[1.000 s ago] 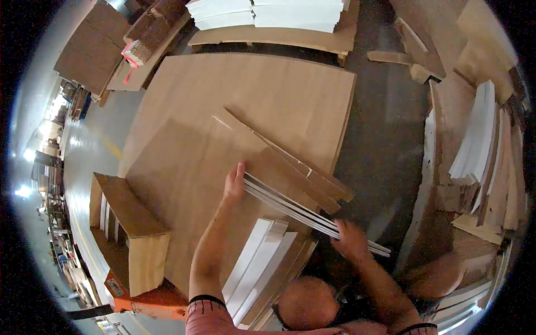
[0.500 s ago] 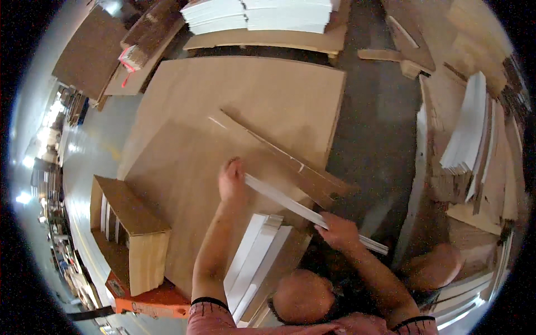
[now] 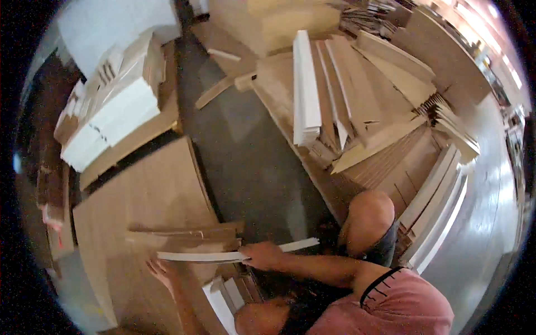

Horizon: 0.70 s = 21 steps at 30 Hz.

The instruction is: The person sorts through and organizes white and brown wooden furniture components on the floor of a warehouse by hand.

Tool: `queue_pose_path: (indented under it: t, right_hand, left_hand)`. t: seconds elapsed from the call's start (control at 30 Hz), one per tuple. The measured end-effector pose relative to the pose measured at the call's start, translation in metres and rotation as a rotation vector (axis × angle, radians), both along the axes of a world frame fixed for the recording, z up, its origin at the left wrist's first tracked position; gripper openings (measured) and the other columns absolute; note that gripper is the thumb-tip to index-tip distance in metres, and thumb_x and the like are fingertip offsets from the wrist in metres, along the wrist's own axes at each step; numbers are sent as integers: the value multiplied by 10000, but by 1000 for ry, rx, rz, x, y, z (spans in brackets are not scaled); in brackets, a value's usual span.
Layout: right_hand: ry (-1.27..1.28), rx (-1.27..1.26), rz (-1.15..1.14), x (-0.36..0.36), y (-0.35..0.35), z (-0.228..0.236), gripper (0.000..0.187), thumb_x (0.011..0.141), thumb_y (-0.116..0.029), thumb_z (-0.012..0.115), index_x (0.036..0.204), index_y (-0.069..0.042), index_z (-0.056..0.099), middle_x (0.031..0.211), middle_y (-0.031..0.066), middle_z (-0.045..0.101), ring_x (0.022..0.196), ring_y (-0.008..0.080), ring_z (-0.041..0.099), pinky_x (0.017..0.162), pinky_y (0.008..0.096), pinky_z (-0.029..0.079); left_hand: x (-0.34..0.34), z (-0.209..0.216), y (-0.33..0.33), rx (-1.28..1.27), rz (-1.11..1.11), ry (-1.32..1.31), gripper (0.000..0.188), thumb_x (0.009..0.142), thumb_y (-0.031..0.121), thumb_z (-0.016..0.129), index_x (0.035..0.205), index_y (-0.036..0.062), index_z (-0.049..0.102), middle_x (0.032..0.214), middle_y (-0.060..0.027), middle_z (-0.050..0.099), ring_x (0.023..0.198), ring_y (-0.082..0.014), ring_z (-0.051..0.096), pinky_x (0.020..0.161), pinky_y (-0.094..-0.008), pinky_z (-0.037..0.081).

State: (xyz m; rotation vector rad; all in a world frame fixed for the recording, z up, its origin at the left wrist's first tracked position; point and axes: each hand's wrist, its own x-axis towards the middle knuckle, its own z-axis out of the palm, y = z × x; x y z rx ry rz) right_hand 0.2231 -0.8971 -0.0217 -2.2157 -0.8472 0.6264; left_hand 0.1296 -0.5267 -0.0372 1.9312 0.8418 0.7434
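My right hand (image 3: pixel 263 256) is wrapped around a long, thin white strip (image 3: pixel 195 257), past its middle toward the right end. The strip lies level across the view, slightly bowed. Just below its left end, my left hand (image 3: pixel 161 273) has its fingers apart and holds nothing; whether a fingertip touches the strip I cannot tell. Behind the strip, torn brown cardboard pieces (image 3: pixel 212 233) rest on a large brown sheet (image 3: pixel 134 192). Close to my knee, white folded lengths (image 3: pixel 222 298) stand bundled with brown ones.
A stack of white sheets (image 3: pixel 114 128) sits on a board at the far left. Across the dark floor (image 3: pixel 245 151), piles of brown cardboard (image 3: pixel 374 100) and a white bundle (image 3: pixel 306 92) lie at the right. Long pale strips (image 3: pixel 432 218) are near my right knee.
The view has turned to the right, bringing the right-hand piles nearer the middle. My left hand has opened and is below the strip's end. My right hand keeps its hold.
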Motion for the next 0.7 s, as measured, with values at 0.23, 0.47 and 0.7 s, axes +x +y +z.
queue_pose_path:
  t: [0.23, 0.47, 0.7]
  right_hand:
    - [452, 626, -430, 71, -19, 133, 393, 925, -318, 667, 1179, -22, 621, 962, 118, 704, 891, 206, 678, 798, 344, 541]
    - [587, 1096, -779, 185, -71, 244, 355, 946, -304, 630, 1168, -29, 595, 979, 80, 665, 863, 167, 655, 714, 323, 525]
    - [334, 1188, -1156, 265, -179, 255, 360, 967, -238, 537, 1284, -70, 517, 1065, 99, 643, 916, 189, 626, 783, 347, 513]
  left_hand:
    - [76, 133, -194, -268, -817, 48, 636, 1042, 304, 403, 1540, 19, 128, 1545, -184, 265, 1414, -296, 297, 1151, -420, 270]
    - [154, 228, -355, -215, -979, -19, 604, 1028, 235, 432, 1517, 35, 138, 1114, -143, 592, 935, -209, 604, 820, -338, 503]
    - [251, 209, -466, -400, -1016, -246, 505, 1017, 262, 493, 1405, 34, 265, 889, -66, 607, 649, -138, 543, 558, -299, 463]
